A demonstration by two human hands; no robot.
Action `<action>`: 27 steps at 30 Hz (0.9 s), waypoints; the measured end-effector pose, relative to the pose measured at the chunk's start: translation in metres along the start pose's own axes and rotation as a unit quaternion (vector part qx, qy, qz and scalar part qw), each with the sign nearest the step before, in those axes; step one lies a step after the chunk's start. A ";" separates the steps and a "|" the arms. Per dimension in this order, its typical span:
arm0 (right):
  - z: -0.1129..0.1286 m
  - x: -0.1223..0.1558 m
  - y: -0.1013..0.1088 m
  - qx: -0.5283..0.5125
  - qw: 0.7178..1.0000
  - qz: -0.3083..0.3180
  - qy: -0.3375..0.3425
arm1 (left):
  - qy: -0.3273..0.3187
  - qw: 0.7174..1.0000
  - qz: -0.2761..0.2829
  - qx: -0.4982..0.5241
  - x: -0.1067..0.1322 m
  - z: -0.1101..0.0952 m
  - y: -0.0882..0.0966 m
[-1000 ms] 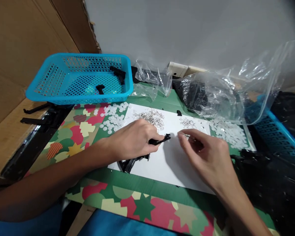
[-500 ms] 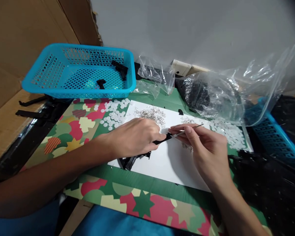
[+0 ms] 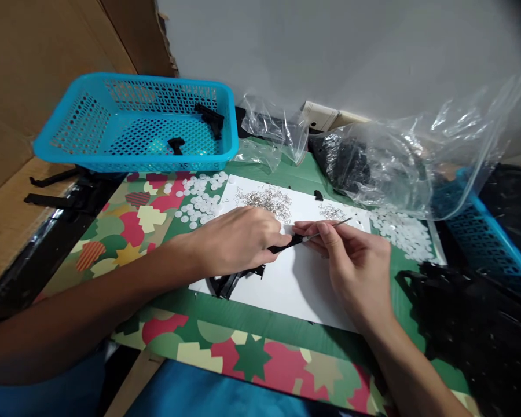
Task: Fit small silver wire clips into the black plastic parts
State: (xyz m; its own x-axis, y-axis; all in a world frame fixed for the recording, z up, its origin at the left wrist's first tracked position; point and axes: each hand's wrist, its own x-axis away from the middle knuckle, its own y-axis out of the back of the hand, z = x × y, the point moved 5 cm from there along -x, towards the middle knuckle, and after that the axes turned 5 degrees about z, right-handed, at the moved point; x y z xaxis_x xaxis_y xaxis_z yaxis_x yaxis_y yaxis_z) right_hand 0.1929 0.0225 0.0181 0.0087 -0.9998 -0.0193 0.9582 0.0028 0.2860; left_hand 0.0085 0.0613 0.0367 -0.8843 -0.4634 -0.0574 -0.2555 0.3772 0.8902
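Note:
My left hand (image 3: 247, 240) is closed over a narrow black plastic part (image 3: 286, 245), which sticks out past its fingertips to the right. Facing it, my right hand (image 3: 358, 263) pinches a thin metal tool (image 3: 338, 223), a slim rod whose exact kind I cannot make out. One end of the tool lies at the tip of the black part; the other points up and right. Below my left hand, larger black plastic pieces (image 3: 230, 285) rest on a white sheet (image 3: 304, 289). A pile of small metal springs or clips (image 3: 267, 201) lies just behind the hands.
A blue basket (image 3: 134, 159) with a few black parts stands back left. White discs (image 3: 200, 200) lie left of the sheet, more white pieces (image 3: 403, 234) right. A clear plastic bag (image 3: 386, 162) lies behind, and a heap of black parts (image 3: 469, 330) sits at the right.
My right hand has shifted slightly left with the metal tool, which now sits closer against the black part's tip. My left hand keeps its grip almost unmoved.

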 end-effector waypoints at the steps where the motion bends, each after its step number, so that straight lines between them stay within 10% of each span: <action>1: -0.002 0.001 -0.001 -0.003 1.000 -0.002 -0.002 | 0.003 1.000 -0.003 0.013 0.000 0.001 0.001; 13: 0.026 -0.011 0.022 0.114 0.986 -0.068 0.102 | 0.013 1.000 -0.026 0.008 0.002 0.005 -0.002; 20: 0.020 -0.045 0.004 0.311 0.940 0.137 0.044 | -0.006 0.999 -0.023 -0.042 0.002 -0.001 0.000; 27: 0.017 -0.054 0.025 0.348 0.925 0.146 0.034 | -0.006 0.999 -0.020 -0.048 0.002 -0.002 0.002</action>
State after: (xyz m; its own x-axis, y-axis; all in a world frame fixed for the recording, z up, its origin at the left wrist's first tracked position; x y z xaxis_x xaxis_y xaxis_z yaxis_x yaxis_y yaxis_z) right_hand 0.2120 0.0764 0.0423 0.2788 -0.9548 0.1030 0.4963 0.2350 0.8358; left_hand 0.0070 0.0598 0.0391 -0.8784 -0.4674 -0.0993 -0.2533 0.2791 0.9262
